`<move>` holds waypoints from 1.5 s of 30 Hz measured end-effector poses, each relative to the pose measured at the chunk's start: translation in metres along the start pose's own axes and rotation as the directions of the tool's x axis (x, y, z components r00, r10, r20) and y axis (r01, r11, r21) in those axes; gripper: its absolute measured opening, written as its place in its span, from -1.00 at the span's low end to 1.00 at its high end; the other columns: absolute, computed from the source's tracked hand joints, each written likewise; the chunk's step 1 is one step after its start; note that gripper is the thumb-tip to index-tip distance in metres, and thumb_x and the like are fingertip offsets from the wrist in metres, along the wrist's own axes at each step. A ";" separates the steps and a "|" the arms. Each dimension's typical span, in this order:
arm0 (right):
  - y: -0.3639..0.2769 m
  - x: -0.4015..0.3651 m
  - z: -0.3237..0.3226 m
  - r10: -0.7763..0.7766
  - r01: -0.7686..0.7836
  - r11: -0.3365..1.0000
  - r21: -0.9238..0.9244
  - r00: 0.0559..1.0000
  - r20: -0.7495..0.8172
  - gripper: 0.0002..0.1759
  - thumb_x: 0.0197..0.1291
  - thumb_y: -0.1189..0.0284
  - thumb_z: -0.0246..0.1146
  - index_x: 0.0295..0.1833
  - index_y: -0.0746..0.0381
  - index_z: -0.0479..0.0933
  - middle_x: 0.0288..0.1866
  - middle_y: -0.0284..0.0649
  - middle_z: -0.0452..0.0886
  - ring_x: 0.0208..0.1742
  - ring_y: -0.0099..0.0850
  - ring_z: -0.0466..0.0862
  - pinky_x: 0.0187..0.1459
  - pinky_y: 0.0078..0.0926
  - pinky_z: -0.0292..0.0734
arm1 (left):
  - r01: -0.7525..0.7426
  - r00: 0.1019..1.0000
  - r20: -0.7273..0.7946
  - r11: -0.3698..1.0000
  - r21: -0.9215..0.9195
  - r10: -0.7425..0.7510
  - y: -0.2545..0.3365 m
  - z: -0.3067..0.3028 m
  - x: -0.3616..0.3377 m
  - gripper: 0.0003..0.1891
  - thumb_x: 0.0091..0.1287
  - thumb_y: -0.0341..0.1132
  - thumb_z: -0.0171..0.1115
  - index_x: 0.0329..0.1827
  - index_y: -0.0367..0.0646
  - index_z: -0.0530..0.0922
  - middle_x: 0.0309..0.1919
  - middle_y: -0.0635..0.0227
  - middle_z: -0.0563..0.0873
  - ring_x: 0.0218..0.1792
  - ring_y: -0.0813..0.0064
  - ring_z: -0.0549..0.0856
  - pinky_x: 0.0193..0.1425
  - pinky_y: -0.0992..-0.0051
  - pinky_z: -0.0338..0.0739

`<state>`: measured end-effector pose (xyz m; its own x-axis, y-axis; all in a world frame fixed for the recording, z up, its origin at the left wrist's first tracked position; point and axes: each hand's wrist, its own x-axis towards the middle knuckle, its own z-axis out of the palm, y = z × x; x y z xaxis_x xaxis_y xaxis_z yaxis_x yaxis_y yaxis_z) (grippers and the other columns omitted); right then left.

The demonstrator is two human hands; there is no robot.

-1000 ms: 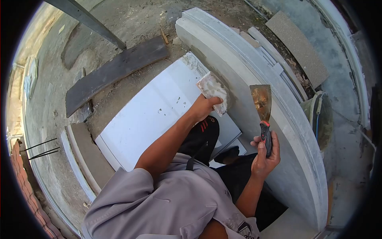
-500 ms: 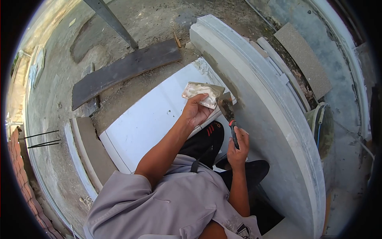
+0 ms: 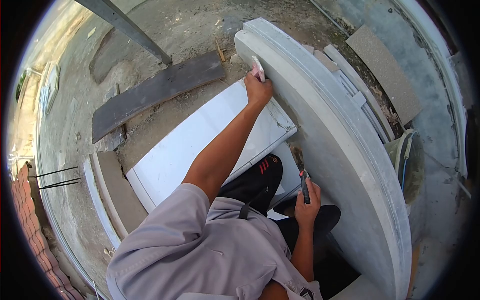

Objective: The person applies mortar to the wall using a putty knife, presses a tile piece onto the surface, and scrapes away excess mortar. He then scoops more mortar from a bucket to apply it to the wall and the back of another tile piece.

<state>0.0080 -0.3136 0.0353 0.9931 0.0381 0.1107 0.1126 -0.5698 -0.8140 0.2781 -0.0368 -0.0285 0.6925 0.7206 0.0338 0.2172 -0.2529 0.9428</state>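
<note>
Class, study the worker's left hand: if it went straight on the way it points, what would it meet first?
Most likely the curved grey slab: the left hand holds its plaster-smeared blade at the slab's upper end, though depth is unclear.

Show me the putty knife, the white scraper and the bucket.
putty knife [image 3: 303, 181]: head view, on its handle.
white scraper [image 3: 257, 67]: head view, on its top edge.
bucket [image 3: 395, 150]: head view, on its wall.
</note>
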 end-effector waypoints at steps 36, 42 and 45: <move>0.009 -0.019 -0.027 0.092 -0.090 0.996 0.020 0.988 -0.125 -0.47 0.12 0.76 0.21 0.27 0.39 0.56 0.11 0.03 0.60 0.11 -0.15 0.66 0.18 -0.33 0.51 | 0.058 0.956 0.291 0.995 -0.087 -0.030 0.005 -0.071 0.027 -0.67 0.23 -0.39 0.22 0.05 -0.28 0.62 -0.17 0.10 0.79 -0.12 0.20 0.77 0.00 0.30 0.60; 0.006 -0.024 -0.023 0.104 -0.097 0.994 0.059 0.984 -0.144 -0.46 0.14 0.76 0.21 0.29 0.40 0.54 0.12 0.02 0.60 0.13 -0.20 0.65 0.18 -0.37 0.51 | 0.056 0.906 0.422 0.995 -0.077 -0.018 0.000 -0.042 -0.041 -0.62 0.21 -0.33 0.24 0.07 -0.28 0.61 -0.14 0.04 0.79 -0.08 0.20 0.77 0.03 0.31 0.59; 0.005 -0.021 -0.019 0.180 -0.170 0.982 0.084 0.975 -0.131 -0.47 0.14 0.77 0.21 0.29 0.41 0.54 0.13 0.01 0.60 0.15 -0.21 0.64 0.19 -0.38 0.51 | 0.051 0.833 0.553 0.996 -0.077 0.000 0.006 -0.034 -0.124 -0.60 0.20 -0.35 0.25 0.10 -0.30 0.59 -0.09 0.07 0.78 -0.03 0.25 0.75 0.09 0.36 0.57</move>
<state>-0.0133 -0.3329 0.0398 0.9842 -0.1730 0.0367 -0.0550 -0.4969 -0.8661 0.1704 -0.1056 -0.0159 0.9574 0.2434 -0.1552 0.1985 -0.1650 0.9661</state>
